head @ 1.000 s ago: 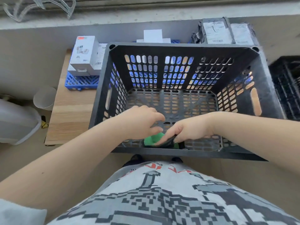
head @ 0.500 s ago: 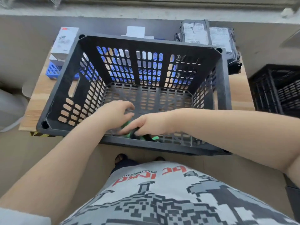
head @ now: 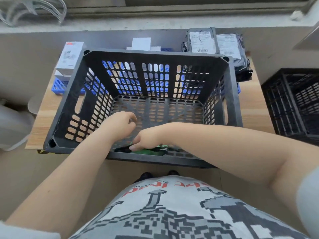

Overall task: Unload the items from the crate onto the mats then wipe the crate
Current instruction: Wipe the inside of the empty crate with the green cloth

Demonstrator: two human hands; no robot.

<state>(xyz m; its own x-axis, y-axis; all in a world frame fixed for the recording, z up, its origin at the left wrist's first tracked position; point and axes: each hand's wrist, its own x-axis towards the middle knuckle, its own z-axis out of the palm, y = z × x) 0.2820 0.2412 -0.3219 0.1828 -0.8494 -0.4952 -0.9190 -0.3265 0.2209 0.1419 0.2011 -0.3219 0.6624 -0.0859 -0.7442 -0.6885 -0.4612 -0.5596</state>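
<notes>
Head view shows the right hand (head: 146, 139) low inside the black crate (head: 155, 104), its fingers curled down onto a green cloth (head: 148, 151) that lies bunched on the crate floor against the near wall; the fingertips press or pinch the cloth, though which of the two cannot be told. Just beside it, the left hand (head: 120, 125) hovers over the slotted floor with fingers loosely curled, holding nothing. The crate sits on a wooden table (head: 255, 109); white boxes (head: 69, 57) stand on a blue mat (head: 59, 86) at the far left corner; grey parcels (head: 215, 44) with printed labels lie behind the far right corner; a second dark crate (head: 293, 102) stands to the right, apart from the table.
</notes>
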